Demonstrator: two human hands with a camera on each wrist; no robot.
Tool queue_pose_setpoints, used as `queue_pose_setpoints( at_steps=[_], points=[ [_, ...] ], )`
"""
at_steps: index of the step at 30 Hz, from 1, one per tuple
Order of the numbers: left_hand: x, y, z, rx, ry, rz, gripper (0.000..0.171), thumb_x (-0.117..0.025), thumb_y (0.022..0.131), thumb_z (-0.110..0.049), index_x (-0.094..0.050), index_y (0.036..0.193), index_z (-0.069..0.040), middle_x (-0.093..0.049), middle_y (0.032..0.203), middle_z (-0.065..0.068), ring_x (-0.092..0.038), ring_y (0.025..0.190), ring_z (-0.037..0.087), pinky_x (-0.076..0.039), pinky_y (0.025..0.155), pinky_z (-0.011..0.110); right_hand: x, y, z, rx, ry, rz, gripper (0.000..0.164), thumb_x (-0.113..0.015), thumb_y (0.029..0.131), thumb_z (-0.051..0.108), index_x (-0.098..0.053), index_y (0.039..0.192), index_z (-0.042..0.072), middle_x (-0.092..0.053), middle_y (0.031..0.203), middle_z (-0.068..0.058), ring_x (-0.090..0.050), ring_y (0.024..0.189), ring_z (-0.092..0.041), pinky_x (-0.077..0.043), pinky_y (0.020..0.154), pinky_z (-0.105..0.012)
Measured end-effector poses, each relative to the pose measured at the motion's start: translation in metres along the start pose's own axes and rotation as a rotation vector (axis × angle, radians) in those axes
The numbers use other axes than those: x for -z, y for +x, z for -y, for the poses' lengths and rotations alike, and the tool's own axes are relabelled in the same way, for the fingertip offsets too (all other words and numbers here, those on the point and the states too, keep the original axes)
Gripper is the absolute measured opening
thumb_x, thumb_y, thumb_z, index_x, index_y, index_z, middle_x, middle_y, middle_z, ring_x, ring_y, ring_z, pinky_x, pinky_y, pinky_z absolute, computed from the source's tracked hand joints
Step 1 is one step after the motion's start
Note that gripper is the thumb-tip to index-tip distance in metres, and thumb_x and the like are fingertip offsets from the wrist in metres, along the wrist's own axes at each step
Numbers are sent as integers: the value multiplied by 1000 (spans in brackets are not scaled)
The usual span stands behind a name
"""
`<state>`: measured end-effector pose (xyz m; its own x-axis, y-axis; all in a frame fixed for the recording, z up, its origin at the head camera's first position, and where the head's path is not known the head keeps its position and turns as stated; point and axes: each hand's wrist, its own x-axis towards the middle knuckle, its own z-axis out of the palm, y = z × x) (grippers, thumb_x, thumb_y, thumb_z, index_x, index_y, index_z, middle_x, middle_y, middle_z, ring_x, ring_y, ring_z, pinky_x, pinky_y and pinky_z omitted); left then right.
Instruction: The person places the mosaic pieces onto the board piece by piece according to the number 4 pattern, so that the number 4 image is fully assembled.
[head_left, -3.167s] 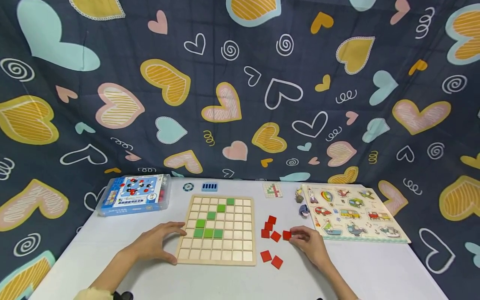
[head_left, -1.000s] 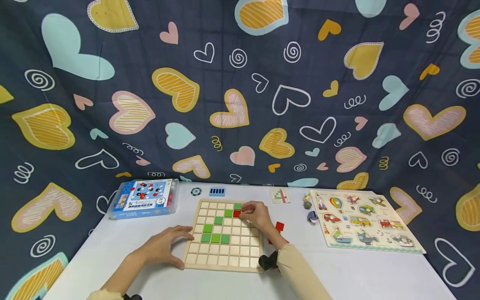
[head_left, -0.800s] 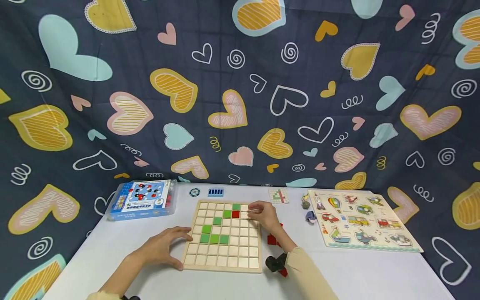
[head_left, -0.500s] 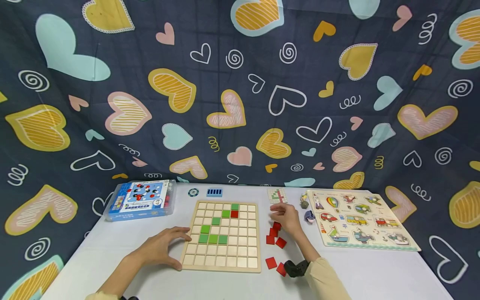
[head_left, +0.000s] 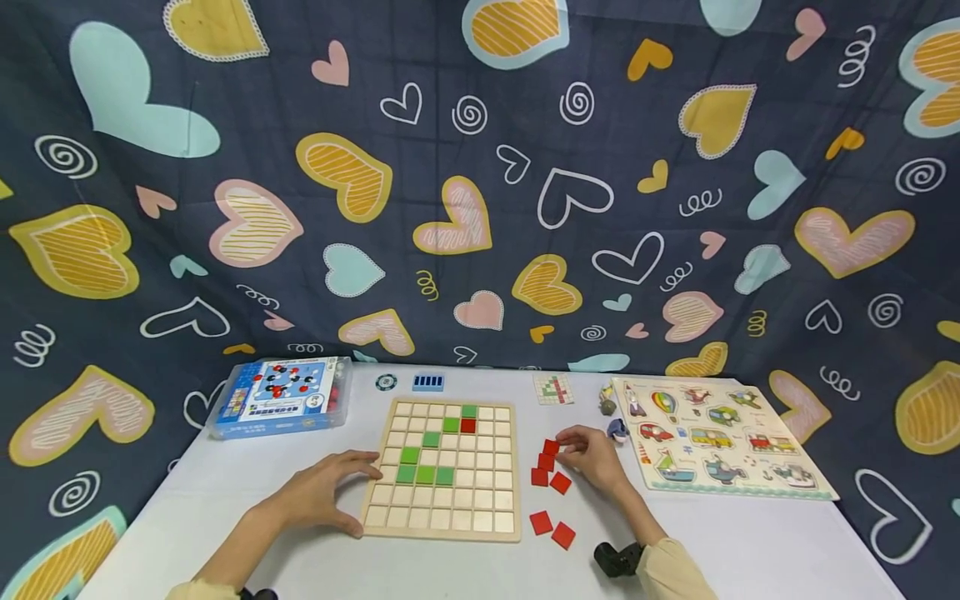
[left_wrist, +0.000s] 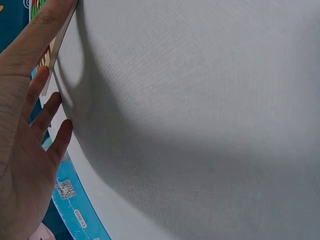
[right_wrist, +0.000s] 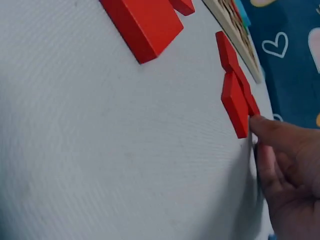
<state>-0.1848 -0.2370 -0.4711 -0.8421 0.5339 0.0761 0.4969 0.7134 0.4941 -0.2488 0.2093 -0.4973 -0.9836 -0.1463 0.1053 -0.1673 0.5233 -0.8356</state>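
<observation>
Backdrop cloth (head_left: 420, 150): dark blue, printed with hearts and spirals; hangs behind the bench.
Bench (head_left: 450, 571): white surface; carries all items below.
Picture board (head_left: 693, 454): pale, with vehicles and other figures; far right of the bench.
Gridded wooden board (head_left: 491, 498): square cells in a raised frame; mid-bench, flat.
Clear plastic box (head_left: 277, 396): blue label with molecule models; back left.
Left hand (head_left: 322, 492): thumb and fingers spread, relaxed, at the left edge of the gridded wooden board; clasps nothing.
Right hand (head_left: 592, 458): fingers bent, tips at the edge of the farthest loose red tile (head_left: 551, 447); whether it pinches that tile cannot be told.
Patterned card (head_left: 553, 388): small grid in green and red; back, right of centre.
Blue rectangular piece (head_left: 428, 382): dark bars; behind the gridded wooden board.
Small figures, two (head_left: 617, 430): left of the picture board.
Round disc (head_left: 386, 382): dark, patterned; beside the blue rectangular piece.
Green tiles, seven (head_left: 425, 474): set in cells.
Red tile in the grid (head_left: 468, 425): one, directly below the topmost green tile.
Other loose red tiles, five (head_left: 563, 535): right of the gridded wooden board; three near the fingertips, two nearer the front.
</observation>
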Motion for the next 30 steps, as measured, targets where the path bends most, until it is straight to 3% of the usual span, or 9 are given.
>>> queue_pose_setpoints(
  at_steps=[9,15,30],
  points=[
    [-1,1,2,4,10,1,75,-81,57,-57,-63,119,-20,-50,140,9,-46,125,40,-42,95,62,-16,7,7,11,141,-89,24,-70,79,-10,-69,102,-4,-70,98,-18,-69,87,-27,-58,76,-31],
    [-1,1,2,5,7,2,75,-82,57,-57,-63,119,-19,-50,140,9,-45,125,41,-42,96,61,-32,13,21,-4,184,-65,24,-72,79,-7,-69,103,-3,-70,99,-17,-69,87,-28,-58,78,-32],
    [-2,1,3,-1,-3,9,76,-81,58,-57,-62,120,-19,-49,140,10,-45,125,41,-42,95,62,-80,26,51,125,192,34,24,-73,77,-7,-69,100,-6,-71,94,-20,-70,79,-26,-58,69,-27]
  ],
)
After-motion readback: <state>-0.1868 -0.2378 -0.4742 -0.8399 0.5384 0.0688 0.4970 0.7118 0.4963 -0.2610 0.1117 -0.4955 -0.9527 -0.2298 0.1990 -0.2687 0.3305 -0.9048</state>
